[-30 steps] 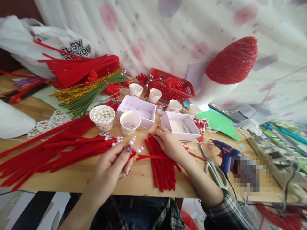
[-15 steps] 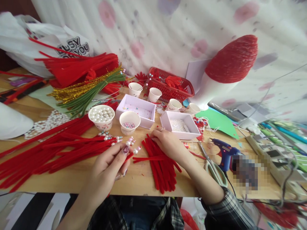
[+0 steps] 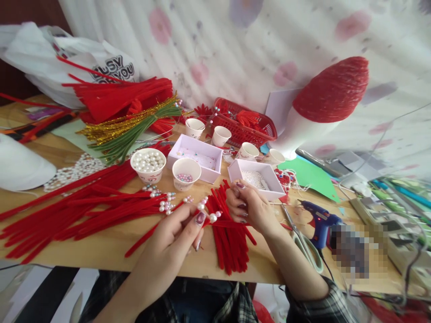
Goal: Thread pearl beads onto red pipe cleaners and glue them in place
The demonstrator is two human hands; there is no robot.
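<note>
A floral curtain (image 3: 205,40) hangs behind a wooden surface (image 3: 107,255), a lettered white plastic bag (image 3: 37,63) slumped at its back left. Toward the right, a red-topped white form (image 3: 332,92) stands by green paper (image 3: 310,176) — with scissors (image 3: 299,234) and a blue glue gun (image 3: 320,222) lying nearer the front edge.

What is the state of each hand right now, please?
Left hand: closed, pinching a pearl-bead sprig.
Right hand: curled closed; whether it holds anything cannot be told.
</note>
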